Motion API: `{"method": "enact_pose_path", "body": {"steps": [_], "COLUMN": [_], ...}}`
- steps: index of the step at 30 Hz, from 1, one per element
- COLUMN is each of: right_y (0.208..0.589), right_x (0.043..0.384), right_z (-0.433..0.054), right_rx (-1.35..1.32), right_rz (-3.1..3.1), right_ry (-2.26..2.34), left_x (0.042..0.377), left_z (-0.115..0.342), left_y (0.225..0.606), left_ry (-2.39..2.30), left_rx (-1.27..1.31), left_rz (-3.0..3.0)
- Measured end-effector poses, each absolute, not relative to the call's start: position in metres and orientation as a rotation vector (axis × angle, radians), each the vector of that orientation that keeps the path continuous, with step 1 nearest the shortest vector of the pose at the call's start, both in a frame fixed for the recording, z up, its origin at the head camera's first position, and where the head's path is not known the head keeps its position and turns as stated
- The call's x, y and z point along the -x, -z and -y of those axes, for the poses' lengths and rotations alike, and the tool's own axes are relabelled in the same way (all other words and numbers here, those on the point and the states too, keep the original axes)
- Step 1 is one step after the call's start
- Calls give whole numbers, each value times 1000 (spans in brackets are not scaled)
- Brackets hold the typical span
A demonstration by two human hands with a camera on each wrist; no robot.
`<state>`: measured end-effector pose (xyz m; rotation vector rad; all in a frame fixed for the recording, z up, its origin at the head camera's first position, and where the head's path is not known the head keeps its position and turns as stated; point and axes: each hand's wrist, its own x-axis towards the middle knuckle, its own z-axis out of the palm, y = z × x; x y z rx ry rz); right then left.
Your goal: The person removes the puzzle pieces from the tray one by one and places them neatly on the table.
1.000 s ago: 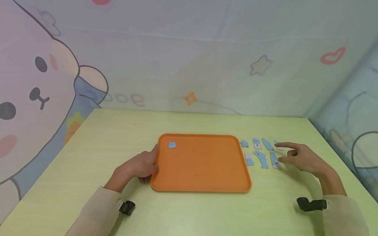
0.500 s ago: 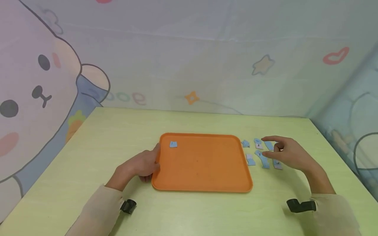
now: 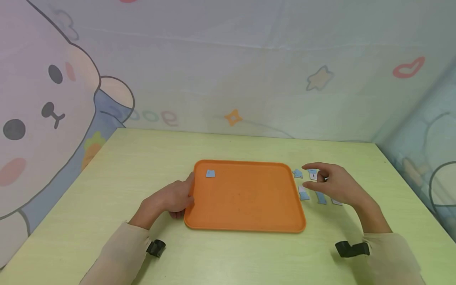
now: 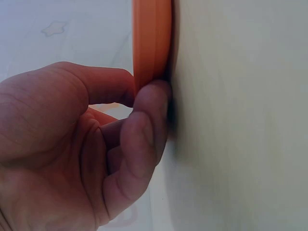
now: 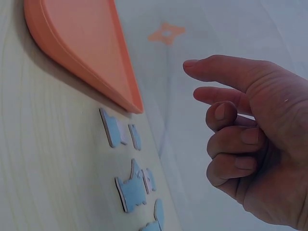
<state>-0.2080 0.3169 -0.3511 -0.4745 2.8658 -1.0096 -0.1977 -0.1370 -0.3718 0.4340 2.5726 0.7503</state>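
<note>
My left hand [image 3: 174, 196] grips the left rim of an orange tray [image 3: 246, 198], which lies flat on the table in the head view. In the left wrist view the thumb and fingers pinch the tray's edge [image 4: 151, 43] from both sides. A small blue jigsaw piece [image 3: 210, 173] lies in the tray's far left corner. To the right of the tray, my right hand [image 3: 336, 184] hovers over several blue and pinkish-white jigsaw pieces [image 3: 303, 193]. Its thumb and index finger are spread apart with nothing between them, the other fingers bent. It partly hides the pieces in the head view.
A pale yellow-green table [image 3: 228, 257] carries everything. Behind it hangs a printed curtain [image 3: 213, 71] with a cartoon bear, stars and a heart. In the right wrist view the jigsaw pieces [image 5: 130, 192] lie close to the tray's right side [image 5: 72, 62].
My right hand has moved left across the jigsaw pieces toward the tray, thumb and index finger still apart. The left hand stays on the tray's rim. The view has shifted slightly.
</note>
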Motion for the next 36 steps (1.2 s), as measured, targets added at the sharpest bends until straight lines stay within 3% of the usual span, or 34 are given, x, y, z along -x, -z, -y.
{"method": "enact_pose_path", "body": {"steps": [23, 36], "right_y": [351, 353], "right_x": [227, 231], "right_z": [-234, -212], "right_rx": [647, 682], "right_rz": [-2732, -2708], "right_ry": [1106, 1105], "left_x": [196, 198], "left_z": [138, 133], "left_y": [373, 371], "left_ry": [-786, -730], "left_rx": [-428, -378], "left_rz": [-2578, -2585]}}
